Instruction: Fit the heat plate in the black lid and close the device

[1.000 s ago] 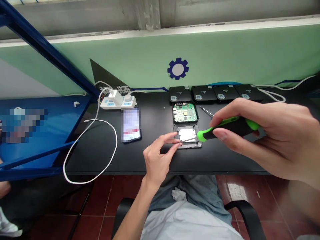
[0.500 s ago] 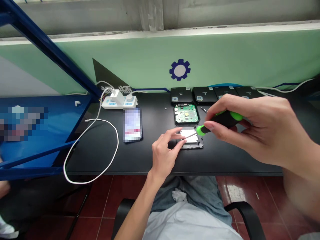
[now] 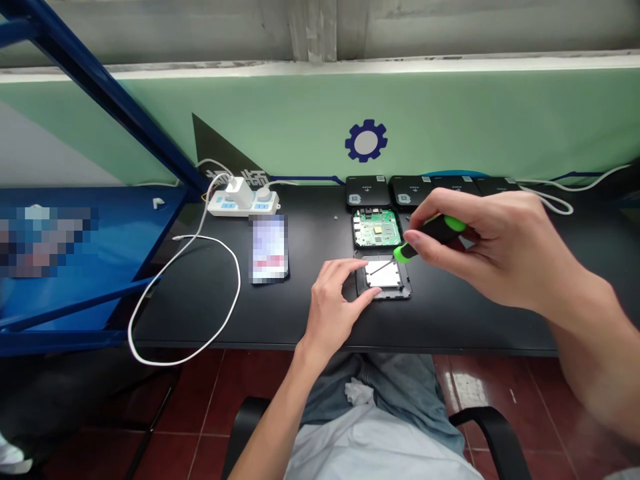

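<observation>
The right hand (image 3: pixel 510 247) has its fingers clamped around 1 green-and-black screwdriver (image 3: pixel 430 241), its shaft slanting left over 1 white plate (image 3: pixel 384 279) in 1 black cover (image 3: pixel 400 293), flat on the black desk (image 3: pixel 300 327). The left hand (image 3: pixel 333 300) is at the cover's left side, thumb and index finger apart; I cannot tell how firmly they touch. Good work here probably means bracing the cover and guiding the tip gently, without scraping. Beyond lie 1 open case with a circuit board (image 3: pixel 377 228), then 4 black boxes (image 3: pixel 367 191) in a row; left, 1 phone (image 3: pixel 270 250) and 1 power strip (image 3: pixel 243 204).
</observation>
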Motion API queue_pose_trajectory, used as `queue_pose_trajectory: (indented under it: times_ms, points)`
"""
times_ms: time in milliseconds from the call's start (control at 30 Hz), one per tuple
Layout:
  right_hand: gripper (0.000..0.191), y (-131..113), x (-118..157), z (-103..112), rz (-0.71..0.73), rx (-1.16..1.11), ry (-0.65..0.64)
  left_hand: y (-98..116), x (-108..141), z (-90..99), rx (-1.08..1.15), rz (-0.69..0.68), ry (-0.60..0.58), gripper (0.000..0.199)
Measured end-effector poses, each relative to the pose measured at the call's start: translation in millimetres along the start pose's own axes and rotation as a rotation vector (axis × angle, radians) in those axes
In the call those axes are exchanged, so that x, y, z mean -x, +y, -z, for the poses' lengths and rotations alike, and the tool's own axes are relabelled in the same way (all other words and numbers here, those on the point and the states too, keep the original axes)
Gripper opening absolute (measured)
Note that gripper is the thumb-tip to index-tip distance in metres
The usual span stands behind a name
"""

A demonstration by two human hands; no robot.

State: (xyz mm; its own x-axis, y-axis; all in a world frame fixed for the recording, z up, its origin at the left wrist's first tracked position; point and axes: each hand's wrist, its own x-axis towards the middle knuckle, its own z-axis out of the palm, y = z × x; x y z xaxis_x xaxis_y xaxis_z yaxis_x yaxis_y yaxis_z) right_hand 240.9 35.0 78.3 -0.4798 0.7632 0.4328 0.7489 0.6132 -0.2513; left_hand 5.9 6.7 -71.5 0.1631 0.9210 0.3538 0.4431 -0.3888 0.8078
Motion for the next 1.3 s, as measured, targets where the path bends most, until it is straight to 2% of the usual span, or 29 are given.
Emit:
queue_pose_trajectory:
  times_ms: [300, 733, 867, 1067, 1200, 1300]
  points:
    - [0.025, 4.5, 2.2, -5.5, -0.102, 0.035, -0.053, -3.4, 0.4, -3.6, -0.054, 0.025, -0.052, 0.043]
    - [0.016, -0.3, -9.4, -7.7, -0.026, 0.004, -0.088, -6.2, -1.1, -5.4, -0.068, 0.036, -0.076, 0.033]
    - [0.014, -4.7, -18.3, -4.2, -0.036, -0.01, -0.155, -7.3, -1.4, -5.9, -0.054, 0.036, -0.069, 0.033]
    - [0.03, -11.0, -33.7, -3.4, 0.021, 0.189, -0.218, -5.9, -2.2, -6.5, -0.03, 0.011, -0.078, 0.033]
    - [0.038, -15.7, -39.1, -6.8, -0.012, 0.327, -0.214, -3.6, -2.0, -9.4, -0.03, 0.005, -0.064, 0.033]
    - [0.026, -18.5, -38.3, -3.4, -0.028, 0.316, -0.244, -3.6, -2.0, -11.5, -0.044, 0.006, -0.048, 0.033]
